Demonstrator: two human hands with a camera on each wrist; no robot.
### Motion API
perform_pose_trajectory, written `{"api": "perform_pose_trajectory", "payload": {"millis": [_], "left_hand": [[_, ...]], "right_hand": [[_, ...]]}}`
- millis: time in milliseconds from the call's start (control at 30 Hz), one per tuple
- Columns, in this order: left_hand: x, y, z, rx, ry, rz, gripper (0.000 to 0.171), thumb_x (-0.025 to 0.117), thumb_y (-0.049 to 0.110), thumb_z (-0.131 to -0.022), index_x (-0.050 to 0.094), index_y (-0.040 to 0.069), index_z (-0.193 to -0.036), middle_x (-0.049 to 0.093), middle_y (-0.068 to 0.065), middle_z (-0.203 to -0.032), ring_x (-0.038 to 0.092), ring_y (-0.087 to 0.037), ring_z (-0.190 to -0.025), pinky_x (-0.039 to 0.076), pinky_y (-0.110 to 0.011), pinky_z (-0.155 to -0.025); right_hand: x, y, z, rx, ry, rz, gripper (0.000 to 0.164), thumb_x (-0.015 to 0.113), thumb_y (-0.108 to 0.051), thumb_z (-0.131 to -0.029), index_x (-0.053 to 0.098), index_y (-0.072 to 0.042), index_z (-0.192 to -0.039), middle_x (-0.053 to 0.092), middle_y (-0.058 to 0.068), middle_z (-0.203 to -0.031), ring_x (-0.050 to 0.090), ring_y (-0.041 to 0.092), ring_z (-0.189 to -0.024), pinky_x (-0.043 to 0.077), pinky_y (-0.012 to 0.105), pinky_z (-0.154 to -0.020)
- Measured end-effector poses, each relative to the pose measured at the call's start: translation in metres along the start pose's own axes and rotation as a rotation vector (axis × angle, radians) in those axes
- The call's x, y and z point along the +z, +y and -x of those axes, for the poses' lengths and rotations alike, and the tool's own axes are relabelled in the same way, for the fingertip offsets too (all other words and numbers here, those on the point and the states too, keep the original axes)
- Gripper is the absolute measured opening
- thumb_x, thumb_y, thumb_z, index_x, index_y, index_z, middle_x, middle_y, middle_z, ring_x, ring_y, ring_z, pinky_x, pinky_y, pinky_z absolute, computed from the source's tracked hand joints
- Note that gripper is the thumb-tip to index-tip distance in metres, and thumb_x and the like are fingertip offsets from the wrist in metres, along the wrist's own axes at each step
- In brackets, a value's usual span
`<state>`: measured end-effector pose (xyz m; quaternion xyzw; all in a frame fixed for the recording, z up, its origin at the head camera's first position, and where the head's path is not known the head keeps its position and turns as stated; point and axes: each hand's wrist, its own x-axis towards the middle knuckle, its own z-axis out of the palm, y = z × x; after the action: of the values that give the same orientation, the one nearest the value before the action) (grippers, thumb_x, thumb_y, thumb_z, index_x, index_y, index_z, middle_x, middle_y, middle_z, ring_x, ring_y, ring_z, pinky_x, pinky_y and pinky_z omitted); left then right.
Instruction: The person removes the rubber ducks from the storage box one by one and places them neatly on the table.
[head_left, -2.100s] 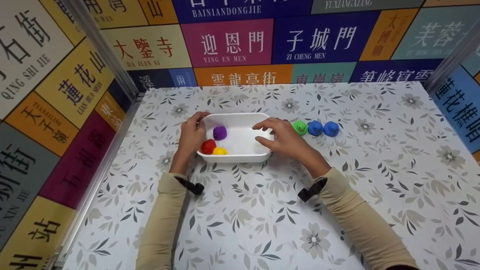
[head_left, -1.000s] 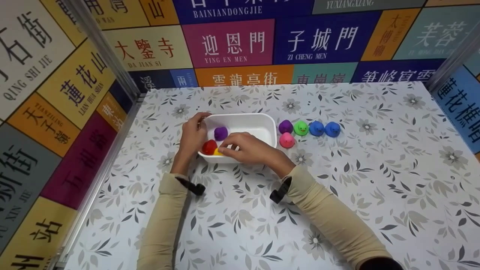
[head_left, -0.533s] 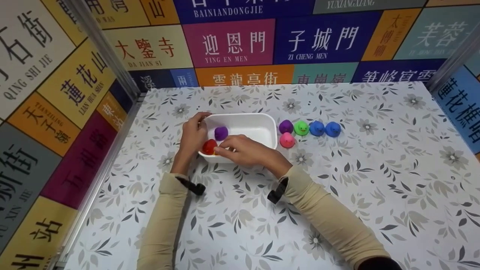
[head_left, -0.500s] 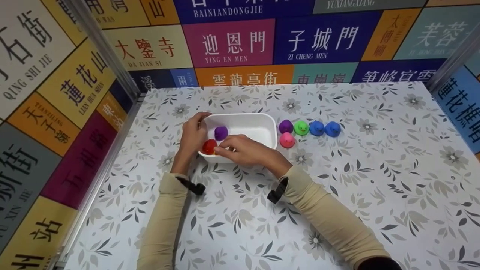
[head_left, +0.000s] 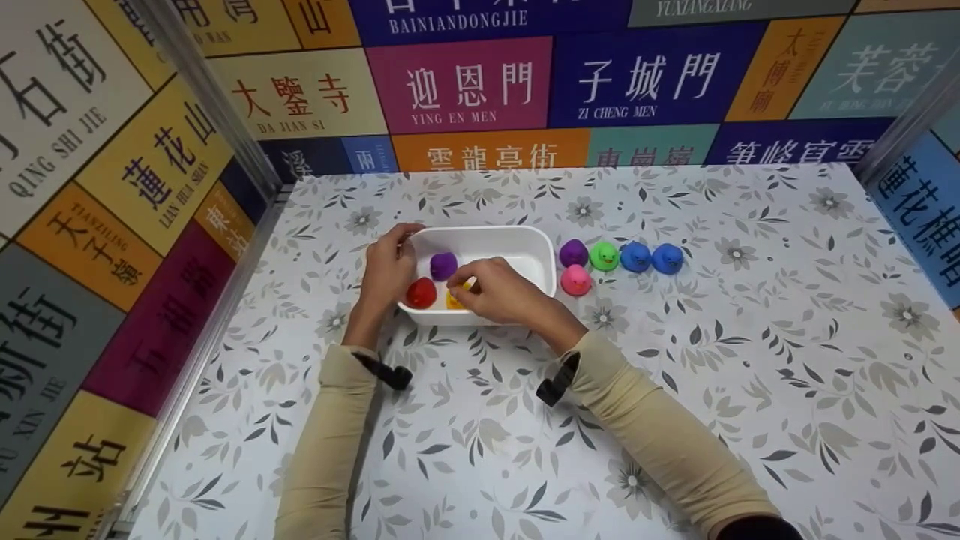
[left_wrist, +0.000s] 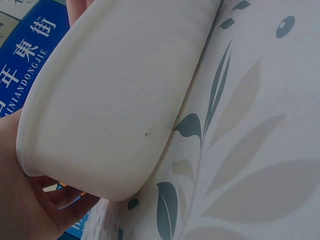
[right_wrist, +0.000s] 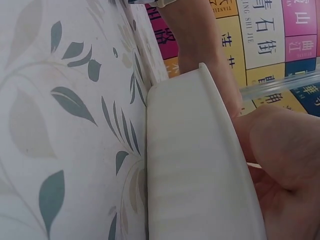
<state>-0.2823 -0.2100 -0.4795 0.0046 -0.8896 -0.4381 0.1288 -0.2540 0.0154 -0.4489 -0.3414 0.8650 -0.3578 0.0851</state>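
Note:
My left hand (head_left: 386, 268) holds the left end of a white plastic tub (head_left: 529, 259). In the left wrist view its fingers (left_wrist: 65, 197) curl below the rim. Over the tub's near side, my right hand (head_left: 496, 291) pinches a small yellow toy duck (head_left: 453, 300), partly covered by the fingers. To its left inside the tub lies a red duck (head_left: 421, 293), and behind sits a purple duck (head_left: 443, 266). The tub wall (right_wrist: 195, 165) hides the right fingertips in the right wrist view.
Right of the tub stand a purple duck (head_left: 574, 253), a green duck (head_left: 604, 256) and two blue ducks (head_left: 636, 256) in a row. A pink duck (head_left: 576, 280) stands in front. Lettered panels (head_left: 459, 86) enclose the floral-covered table (head_left: 465, 450).
My right hand has come from the tub's right end to the yellow duck and taken hold of it. The duck has shifted slightly right, apart from the red one. The left hand stays put.

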Motion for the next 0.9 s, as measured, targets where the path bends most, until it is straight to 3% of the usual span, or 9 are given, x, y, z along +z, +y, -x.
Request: {"api": "perform_pose_trajectory", "payload": {"millis": [67,167,500,633,900], "left_hand": [[-0.0001,-0.0001,0.0002,0.003,-0.003,0.000,0.039,0.048,0.006,-0.105,0.074,0.015,-0.134,0.078,-0.011,-0.123,0.070,-0.023,-0.109,0.054,-0.044,-0.102],[0.0001,0.0005,0.0002,-0.004,-0.005,-0.001,0.040,0.048,0.006,-0.105,0.074,0.015,-0.134,0.077,-0.010,-0.123,0.069,-0.022,-0.108,0.053,-0.043,-0.101],[0.0008,0.0018,-0.0007,-0.038,-0.024,0.006,0.040,0.047,0.008,-0.107,0.072,0.014,-0.138,0.076,-0.010,-0.130,0.067,-0.021,-0.108,0.052,-0.041,-0.102],[0.0009,0.0021,-0.0005,-0.043,-0.026,-0.002,0.040,0.047,0.008,-0.108,0.071,0.015,-0.138,0.075,-0.009,-0.132,0.067,-0.021,-0.111,0.052,-0.043,-0.105],[-0.0006,0.0020,0.0003,-0.017,-0.013,0.003,0.039,0.048,0.008,-0.107,0.073,0.015,-0.136,0.077,-0.010,-0.126,0.066,-0.022,-0.102,0.052,-0.041,-0.096]], "right_hand": [[-0.0006,0.0011,0.0000,0.031,0.008,-0.017,0.026,0.072,-0.017,-0.101,0.080,-0.004,-0.122,0.082,0.010,-0.118,0.072,0.020,-0.093,0.057,0.034,-0.085],[-0.0014,0.0017,0.0004,0.069,0.021,-0.058,0.028,0.078,-0.013,-0.096,0.079,-0.002,-0.121,0.081,0.013,-0.118,0.077,0.025,-0.098,0.061,0.039,-0.089],[-0.0024,0.0033,0.0001,0.083,0.091,-0.096,0.029,0.086,-0.009,-0.088,0.079,-0.001,-0.115,0.080,0.013,-0.111,0.078,0.026,-0.090,0.061,0.033,-0.082],[-0.0033,0.0034,0.0003,0.072,0.120,-0.110,0.026,0.084,-0.007,-0.089,0.078,-0.001,-0.114,0.079,0.014,-0.112,0.078,0.027,-0.091,0.063,0.034,-0.082],[-0.0077,0.0032,0.0047,0.013,0.139,-0.102,0.025,0.081,-0.008,-0.095,0.076,-0.002,-0.119,0.078,0.014,-0.117,0.078,0.030,-0.098,0.064,0.039,-0.091]]}}
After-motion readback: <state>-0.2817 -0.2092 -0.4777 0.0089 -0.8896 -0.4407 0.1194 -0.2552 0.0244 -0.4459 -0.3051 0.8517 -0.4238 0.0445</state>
